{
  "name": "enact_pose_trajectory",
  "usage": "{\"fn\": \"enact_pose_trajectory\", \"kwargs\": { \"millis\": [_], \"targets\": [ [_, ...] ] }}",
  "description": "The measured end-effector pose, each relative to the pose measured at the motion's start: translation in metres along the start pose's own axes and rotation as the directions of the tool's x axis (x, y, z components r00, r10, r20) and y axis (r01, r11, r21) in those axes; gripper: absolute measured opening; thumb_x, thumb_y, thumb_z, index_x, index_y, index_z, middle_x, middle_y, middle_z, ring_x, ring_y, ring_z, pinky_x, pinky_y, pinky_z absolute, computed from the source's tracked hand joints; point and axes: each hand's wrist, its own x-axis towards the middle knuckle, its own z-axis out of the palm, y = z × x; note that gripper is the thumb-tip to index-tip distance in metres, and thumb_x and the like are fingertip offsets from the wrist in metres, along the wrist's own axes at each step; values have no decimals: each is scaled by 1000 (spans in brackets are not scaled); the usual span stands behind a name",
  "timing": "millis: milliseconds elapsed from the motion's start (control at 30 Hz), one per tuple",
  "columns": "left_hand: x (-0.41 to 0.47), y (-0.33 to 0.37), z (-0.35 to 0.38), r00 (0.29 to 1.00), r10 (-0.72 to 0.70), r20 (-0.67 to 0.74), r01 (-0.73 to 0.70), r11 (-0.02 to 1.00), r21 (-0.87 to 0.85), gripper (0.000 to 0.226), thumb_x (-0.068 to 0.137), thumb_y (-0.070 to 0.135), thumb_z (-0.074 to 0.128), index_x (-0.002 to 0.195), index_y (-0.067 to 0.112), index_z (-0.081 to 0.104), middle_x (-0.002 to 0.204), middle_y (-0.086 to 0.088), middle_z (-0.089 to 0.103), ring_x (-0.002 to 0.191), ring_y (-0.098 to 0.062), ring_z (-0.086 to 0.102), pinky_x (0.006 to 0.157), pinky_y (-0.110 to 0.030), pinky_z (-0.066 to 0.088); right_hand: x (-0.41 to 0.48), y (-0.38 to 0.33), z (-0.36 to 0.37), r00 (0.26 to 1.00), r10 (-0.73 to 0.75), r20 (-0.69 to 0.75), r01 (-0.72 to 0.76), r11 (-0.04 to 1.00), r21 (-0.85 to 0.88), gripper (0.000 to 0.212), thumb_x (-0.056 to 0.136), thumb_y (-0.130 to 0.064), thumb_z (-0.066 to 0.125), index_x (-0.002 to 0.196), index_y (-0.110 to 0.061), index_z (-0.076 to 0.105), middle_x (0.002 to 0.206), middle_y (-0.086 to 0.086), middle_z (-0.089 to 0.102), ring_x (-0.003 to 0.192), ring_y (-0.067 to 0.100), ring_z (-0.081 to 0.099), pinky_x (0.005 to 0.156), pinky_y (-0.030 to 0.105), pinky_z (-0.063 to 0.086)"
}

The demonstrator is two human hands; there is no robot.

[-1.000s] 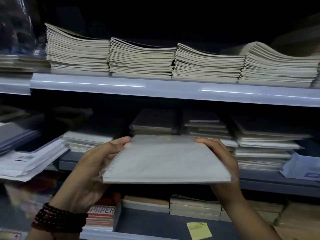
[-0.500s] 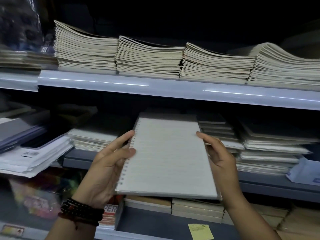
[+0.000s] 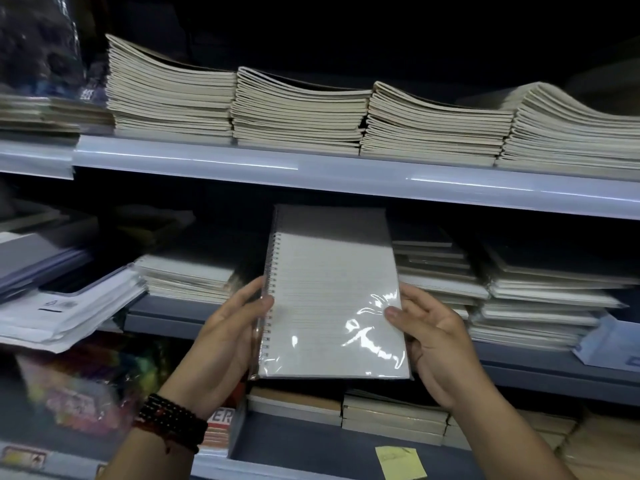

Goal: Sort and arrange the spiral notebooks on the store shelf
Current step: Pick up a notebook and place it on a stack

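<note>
You've got the spiral notebook [image 3: 332, 306] up in front of the middle shelf [image 3: 519, 367], held between both hands and tilted so its lined face looks back at you. Your left hand [image 3: 225, 341] grips the spiral edge, thumb pressed over the wire coil and fingers curled behind. Your right hand [image 3: 433, 341] clamps the opposite long edge, thumb on the front near the glare, fingers wrapped behind. The notebook is sealed in clear plastic wrap that catches the light low on the right. Its top end reaches into the shadow under the upper shelf [image 3: 311, 168], and its bottom edge hangs just above the lower shelf [image 3: 294, 441].

A dark beaded bracelet [image 3: 169, 422] sits on your left wrist. Behind the notebook, the middle shelf carries flat stacks of notebooks [image 3: 540, 289] to the right and another pile [image 3: 187, 275] to the left. Up top, four tall stacks of pale notebooks [image 3: 298, 112] sit side by side along the upper shelf. Down low, a yellow sticky note [image 3: 401, 462] lies on the lower shelf, near your right forearm.
</note>
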Motion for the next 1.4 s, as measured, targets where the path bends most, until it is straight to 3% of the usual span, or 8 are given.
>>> {"fn": "enact_pose_trajectory", "kwargs": {
  "millis": [133, 300, 433, 633, 900, 1067, 1133, 1400],
  "targets": [
    [-4, -7, -10, 986, -164, 3, 161, 973, 166, 37, 84, 20, 76, 116, 4, 69, 115, -18, 73, 99, -37, 72, 83, -50, 61, 6, -1, -4, 998, -50, -41, 50, 999, -5, 45, 87, 4, 64, 129, -12, 60, 113, 10, 74, 101, 27, 72, 75, 27, 60],
    [-2, -13, -28, 994, -61, -86, 76, 980, 184, 57, 60, 19, 93, 107, -4, 71, 95, -25, 71, 68, -29, 70, 59, -32, 60, 12, 2, 1, 1000, -28, 7, 29, 992, -123, 48, 92, -9, 65, 135, -29, 58, 117, 2, 73, 109, 26, 70, 93, 47, 56],
    [1, -23, -44, 976, 22, -219, 13, 987, 157, 43, 71, 9, 80, 110, -5, 69, 94, -25, 71, 66, -27, 68, 58, -30, 60, 13, 3, 12, 951, 154, 268, -80, 960, -269, 71, 89, -13, 70, 135, -61, 45, 116, 7, 71, 71, 43, 67, 57, 43, 58],
    [5, -19, -70, 924, 167, -344, -75, 961, 266, 17, 87, 9, 72, 104, 8, 75, 80, -18, 70, 60, -21, 61, 51, -23, 51, 38, 35, 49, 974, 27, 224, 22, 977, -212, 77, 86, 6, 69, 140, -46, 49, 109, 12, 68, 54, 36, 55, 45, 36, 48],
    [5, 18, -115, 801, 327, -502, -196, 935, 297, 19, 100, 22, 58, 94, 13, 74, 87, -18, 74, 76, -31, 69, 71, -44, 54, 74, 86, 140, 962, 14, 274, 14, 995, -97, 65, 90, 5, 66, 140, -34, 53, 103, 9, 67, 52, 29, 56, 42, 32, 45],
    [23, 25, -147, 669, 313, -674, -294, 944, 147, 14, 95, 13, 67, 102, 4, 74, 75, -8, 64, 62, -9, 61, 58, -17, 52, 88, 117, 180, 981, 82, 178, -67, 994, -87, 46, 91, -1, 68, 131, -21, 59, 93, 9, 69, 55, 26, 60, 46, 32, 48],
    [24, 25, -152, 640, 316, -700, -336, 935, 114, 16, 92, 11, 70, 106, 3, 72, 88, -12, 75, 79, -13, 73, 69, -17, 58, 93, 128, 186, 982, 117, 147, -105, 990, -89, 44, 90, -5, 70, 131, -18, 59, 96, 11, 70, 58, 24, 62, 50, 32, 50],
    [42, 23, -151, 568, 404, -717, -417, 893, 172, 41, 87, 1, 72, 127, 11, 66, 113, -2, 75, 105, -18, 73, 83, -29, 61, 121, 145, 196, 966, 41, 254, 64, 917, -393, 49, 76, -33, 85, 119, -39, 62, 103, -8, 71, 90, 14, 68, 73, 31, 53]
  ]
}}
